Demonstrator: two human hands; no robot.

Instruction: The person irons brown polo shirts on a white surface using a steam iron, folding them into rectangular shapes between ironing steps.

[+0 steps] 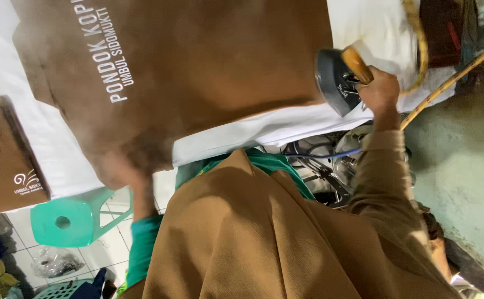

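Covering most of the ironing surface (26, 133), a white cloth runs from the upper right corner down to the left, and a brown shirt (197, 72) with white lettering lies flat on it. A second brown garment (4, 160), folded, sits at the left end of the surface. Below the near edge stand a mint-green plastic stool (65, 221) on a white tiled floor (109, 249) and a metal rack (325, 166); a pale green wall (463, 177) closes the right side. The shirt's right edge stops just short of the cloth's right end, where bare white cloth shows around the iron (336, 83). The right hand (380, 91) is wrapped closed around the iron's orange handle, the grey body tipped up at the shirt's right edge. The left hand (125, 169), blurred, lies on the shirt's lower hem at the near edge; how far its fingers spread cannot be told.
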